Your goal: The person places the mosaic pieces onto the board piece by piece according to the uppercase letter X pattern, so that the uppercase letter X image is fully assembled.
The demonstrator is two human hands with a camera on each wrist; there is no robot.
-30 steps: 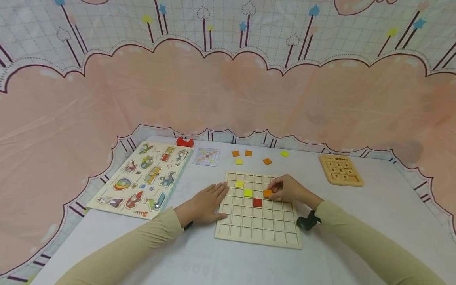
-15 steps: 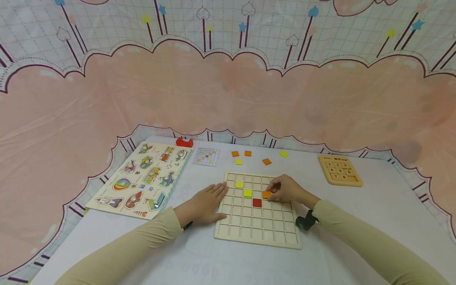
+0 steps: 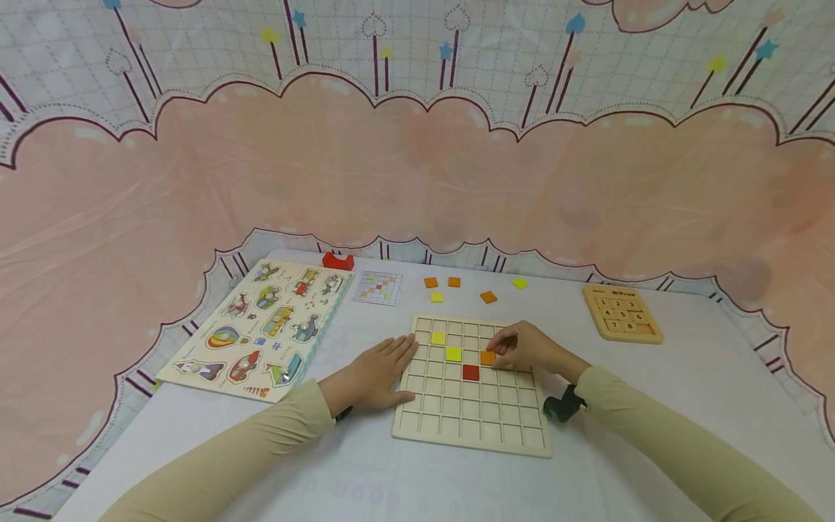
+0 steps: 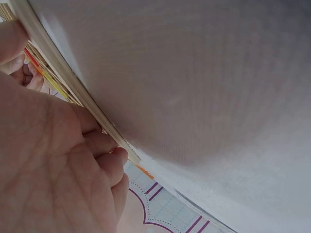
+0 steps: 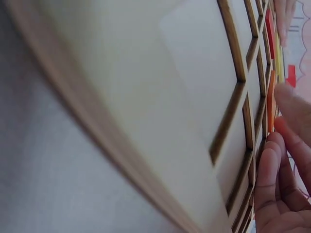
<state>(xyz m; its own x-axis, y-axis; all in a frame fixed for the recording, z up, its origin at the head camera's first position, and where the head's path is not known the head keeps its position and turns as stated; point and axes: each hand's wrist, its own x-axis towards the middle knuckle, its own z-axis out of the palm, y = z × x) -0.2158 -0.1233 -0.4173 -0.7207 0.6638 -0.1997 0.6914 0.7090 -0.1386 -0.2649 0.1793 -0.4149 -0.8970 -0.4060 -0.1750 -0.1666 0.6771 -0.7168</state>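
Observation:
A square wooden grid board [image 3: 464, 430] lies on the table in the head view. My left hand [image 3: 381, 375] rests on its left edge, fingers extended and thumb apart. Over the board's right side, my right hand [image 3: 522, 346] pinches an orange square tile [image 3: 487, 357] that sits at a cell. The right wrist view shows thumb and finger at the edge of this orange tile [image 5: 271, 102]. A red tile [image 3: 470, 373] lies in a nearby cell, down and left of the orange one. Two yellow tiles, one upper [image 3: 438, 338] and one lower [image 3: 453, 354], step diagonally towards it.
Behind the board lie loose orange tiles [image 3: 488, 297] and yellow tiles [image 3: 520, 283]. A printed grid card [image 3: 378, 288] and a red block [image 3: 338, 261] are at the back left. A picture puzzle board [image 3: 261, 326] stands left; a wooden number puzzle [image 3: 622, 313] lies right.
My right hand's fingers have settled slightly with the orange tile, which now lies flatter at its cell. The left hand has stayed in place.

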